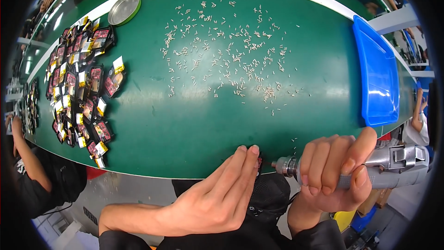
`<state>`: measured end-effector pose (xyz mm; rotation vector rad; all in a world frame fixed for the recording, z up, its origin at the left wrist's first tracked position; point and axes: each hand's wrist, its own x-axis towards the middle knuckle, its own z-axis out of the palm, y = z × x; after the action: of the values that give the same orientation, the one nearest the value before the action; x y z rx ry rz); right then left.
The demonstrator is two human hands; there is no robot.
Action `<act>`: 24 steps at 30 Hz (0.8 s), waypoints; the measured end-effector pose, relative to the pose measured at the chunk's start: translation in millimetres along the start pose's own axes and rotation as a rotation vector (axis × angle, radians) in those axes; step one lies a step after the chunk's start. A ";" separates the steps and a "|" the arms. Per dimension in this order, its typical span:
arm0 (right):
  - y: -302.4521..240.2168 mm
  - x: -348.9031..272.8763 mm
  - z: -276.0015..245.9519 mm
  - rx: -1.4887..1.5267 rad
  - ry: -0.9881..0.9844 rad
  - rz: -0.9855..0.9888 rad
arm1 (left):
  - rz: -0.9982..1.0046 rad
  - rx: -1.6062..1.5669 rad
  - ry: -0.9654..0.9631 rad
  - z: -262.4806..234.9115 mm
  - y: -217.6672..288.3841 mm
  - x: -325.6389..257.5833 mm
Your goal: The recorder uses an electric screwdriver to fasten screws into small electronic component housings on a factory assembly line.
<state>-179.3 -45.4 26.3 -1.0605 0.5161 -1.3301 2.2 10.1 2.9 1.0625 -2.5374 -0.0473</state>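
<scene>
Nearest, at 6 o'clock by the counter (185, 139) edge: left hand (217, 199) lies palm down, fingers straight and pressed together, fingertips pinning a small dark part (260, 161) flat at the counter's front edge; only a sliver of the part shows past the fingertips, reddish at one side. Right hand (335, 171), at 4 o'clock, is wrapped in a full fist around a grey powered screwdriver (370, 169); fingers curled over the barrel, thumb on top. Tool's long axis runs nearly level, right to left, with the metal tip (280, 164) pointing at 9 o'clock straight toward the pinned part. Tip and part are just beside each other; cannot tell whether they touch. The left hand is the nearer one to the part, being on it; the tool comes in from the part's right. A few loose screws (294, 140) lie just beyond the tip. Farther out, toward 12 o'clock, a wide scatter of small silver screws (231, 51) covers the green surface. At 9 to 10 o'clock, a dense heap of small dark modules with yellow and red faces (78, 88). At 11 o'clock, a round metal dish (124, 9). At 2 o'clock, a blue plastic tray (377, 74) on the right edge. Another person's arm (27, 157) shows at far left, apart from the work.
</scene>
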 end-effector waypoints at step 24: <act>-7.5 8.5 -1.9 0.358 -0.198 -0.115 | -0.065 -0.116 0.089 -18.5 -10.9 -29.0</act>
<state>-183.0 -53.2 33.9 -0.9195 0.0650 -1.3393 34.8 24.6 8.2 1.0772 -2.3896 -0.1591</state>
